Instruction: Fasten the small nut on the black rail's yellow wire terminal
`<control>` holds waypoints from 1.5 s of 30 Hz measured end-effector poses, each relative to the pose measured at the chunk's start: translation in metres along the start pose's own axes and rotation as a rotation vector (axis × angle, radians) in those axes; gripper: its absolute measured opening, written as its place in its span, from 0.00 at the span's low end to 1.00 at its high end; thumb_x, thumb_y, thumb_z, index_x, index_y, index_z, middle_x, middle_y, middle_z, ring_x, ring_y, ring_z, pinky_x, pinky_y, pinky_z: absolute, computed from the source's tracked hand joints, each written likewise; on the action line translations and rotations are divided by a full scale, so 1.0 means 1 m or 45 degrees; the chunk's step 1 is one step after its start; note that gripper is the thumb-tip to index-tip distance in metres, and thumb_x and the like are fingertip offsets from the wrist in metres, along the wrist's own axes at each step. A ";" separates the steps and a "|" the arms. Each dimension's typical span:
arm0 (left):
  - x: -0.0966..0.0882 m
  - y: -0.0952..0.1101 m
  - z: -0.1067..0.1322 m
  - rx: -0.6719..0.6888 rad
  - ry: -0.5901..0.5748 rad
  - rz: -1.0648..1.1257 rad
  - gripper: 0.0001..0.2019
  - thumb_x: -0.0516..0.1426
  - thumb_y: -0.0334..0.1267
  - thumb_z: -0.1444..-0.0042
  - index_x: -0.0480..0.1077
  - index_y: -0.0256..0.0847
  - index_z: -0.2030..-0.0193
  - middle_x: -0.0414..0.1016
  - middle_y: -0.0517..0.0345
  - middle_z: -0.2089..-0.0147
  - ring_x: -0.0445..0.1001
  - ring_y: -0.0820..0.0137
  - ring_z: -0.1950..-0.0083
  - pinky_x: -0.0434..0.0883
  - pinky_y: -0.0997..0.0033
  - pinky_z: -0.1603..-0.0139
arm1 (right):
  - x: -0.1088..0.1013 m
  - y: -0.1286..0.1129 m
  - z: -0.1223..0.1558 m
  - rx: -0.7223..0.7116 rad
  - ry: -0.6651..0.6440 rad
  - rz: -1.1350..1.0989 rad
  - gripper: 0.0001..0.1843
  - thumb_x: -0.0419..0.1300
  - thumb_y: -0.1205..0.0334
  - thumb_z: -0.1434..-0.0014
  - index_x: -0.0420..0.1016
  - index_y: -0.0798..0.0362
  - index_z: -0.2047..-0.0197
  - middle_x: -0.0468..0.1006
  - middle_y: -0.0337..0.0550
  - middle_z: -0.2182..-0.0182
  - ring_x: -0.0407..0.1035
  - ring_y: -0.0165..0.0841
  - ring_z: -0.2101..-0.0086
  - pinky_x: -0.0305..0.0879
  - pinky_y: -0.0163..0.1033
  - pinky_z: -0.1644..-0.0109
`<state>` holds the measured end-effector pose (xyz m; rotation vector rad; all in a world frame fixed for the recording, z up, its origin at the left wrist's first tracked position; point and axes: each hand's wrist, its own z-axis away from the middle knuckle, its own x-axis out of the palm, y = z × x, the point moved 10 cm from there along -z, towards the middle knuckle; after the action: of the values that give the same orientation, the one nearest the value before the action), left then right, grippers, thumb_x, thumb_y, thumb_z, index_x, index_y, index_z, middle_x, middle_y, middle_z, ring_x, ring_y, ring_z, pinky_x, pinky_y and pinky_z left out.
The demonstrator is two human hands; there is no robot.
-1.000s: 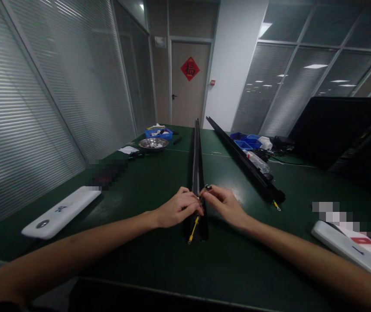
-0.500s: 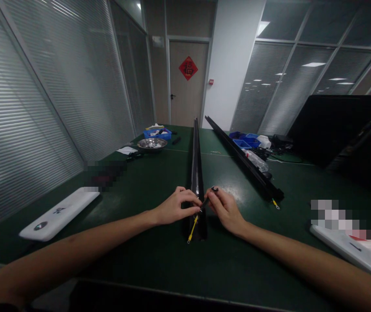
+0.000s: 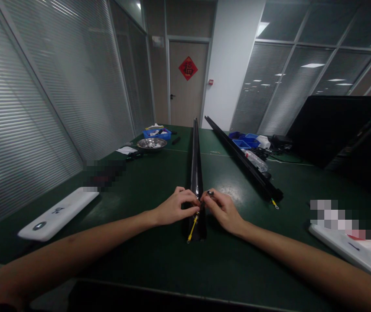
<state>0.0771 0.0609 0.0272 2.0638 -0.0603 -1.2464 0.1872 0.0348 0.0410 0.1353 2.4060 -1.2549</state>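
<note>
Two bare hands meet at the near end of a long, straight black channel (image 3: 194, 167) laid lengthwise on a dark green surface (image 3: 133, 186). The left hand (image 3: 174, 209) rests over the channel, thumb and forefinger drawn close, though whether they clamp anything cannot be told; just right of the channel, the right hand (image 3: 223, 211) has its fingers pinched on a small dark piece with a shiny metal end (image 3: 210, 193). Work looks partway along: a thin yellow lead (image 3: 192, 227) with a ring-shaped tip lies at the channel's near end, while the small piece is in hand rather than set down. The left fingers cover the lead's inner end, so its fastening cannot be judged. Well right of the channel lies a second long black channel (image 3: 244, 160), a short yellow lead with a pale ring tip (image 3: 274, 203) showing at its near end, and beyond that sit blue plastic bins (image 3: 240, 145) and a clear plastic-wrapped bundle (image 3: 256, 161). Left of the channel's far half stand a round, shiny metal bowl (image 3: 151, 149) and a blue plastic tray (image 3: 153, 137); a smooth, white, rounded slab (image 3: 60, 212) lies farther left, well apart from the hands.
</note>
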 end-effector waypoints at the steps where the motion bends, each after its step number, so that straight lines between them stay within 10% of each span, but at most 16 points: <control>1: 0.000 0.000 0.000 0.000 -0.002 0.000 0.07 0.59 0.41 0.33 0.77 0.44 0.54 0.79 0.58 0.51 0.73 0.65 0.47 0.55 0.61 0.40 | 0.000 0.000 0.000 -0.005 0.001 -0.001 0.16 0.53 0.53 0.26 0.73 0.53 0.60 0.70 0.37 0.71 0.64 0.29 0.73 0.59 0.34 0.69; 45: 0.001 0.002 0.000 0.034 -0.004 -0.019 0.09 0.58 0.44 0.32 0.75 0.41 0.56 0.79 0.56 0.53 0.74 0.64 0.47 0.56 0.62 0.40 | 0.000 -0.010 0.000 -0.155 0.012 0.142 0.18 0.51 0.55 0.25 0.77 0.53 0.61 0.75 0.42 0.69 0.71 0.34 0.67 0.66 0.38 0.61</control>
<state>0.0779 0.0591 0.0279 2.0889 -0.0634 -1.2645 0.1849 0.0291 0.0487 0.2367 2.4393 -1.0577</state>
